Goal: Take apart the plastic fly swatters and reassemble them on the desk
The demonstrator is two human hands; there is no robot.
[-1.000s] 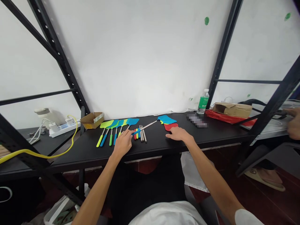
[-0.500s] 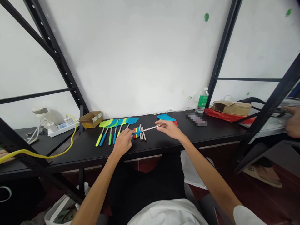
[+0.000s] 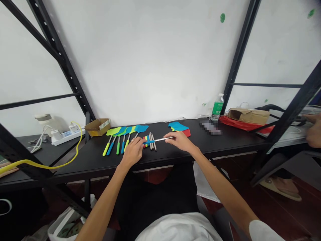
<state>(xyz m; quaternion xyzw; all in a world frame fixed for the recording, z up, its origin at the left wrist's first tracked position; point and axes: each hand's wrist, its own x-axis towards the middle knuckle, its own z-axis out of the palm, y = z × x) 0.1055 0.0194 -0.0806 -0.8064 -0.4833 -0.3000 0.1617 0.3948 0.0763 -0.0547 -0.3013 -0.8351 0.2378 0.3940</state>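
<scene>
Stretched between my hands over the black table is a thin metal fly swatter rod (image 3: pixel 162 139) with a blue handle (image 3: pixel 149 142) on its left end. My left hand (image 3: pixel 134 150) is closed on the blue handle. The rod's far right end is pinched by my right hand (image 3: pixel 179 140). Beneath it lie several bare metal rods (image 3: pixel 152 146) and a few loose coloured handles (image 3: pixel 145 138), partly covered. Left of my left hand, several fly swatters (image 3: pixel 118 146) with green, yellow and blue handles lie in a row. Loose swatter heads (image 3: pixel 178 126), blue on top with red below, lie beyond my right hand.
An open cardboard box (image 3: pixel 97 127) stands at the table's back left, near a white power strip (image 3: pixel 67 135) and yellow cable (image 3: pixel 77 147). At the right are a water bottle (image 3: pixel 217 107), a blurred item (image 3: pixel 210 127) and a box (image 3: pixel 248 115) on red plastic. Another person's hand (image 3: pixel 313 130) shows far right.
My right hand has shifted slightly left and its fingers have closed further around the rod's end. More of the red swatter head now shows. The left hand keeps its hold.
</scene>
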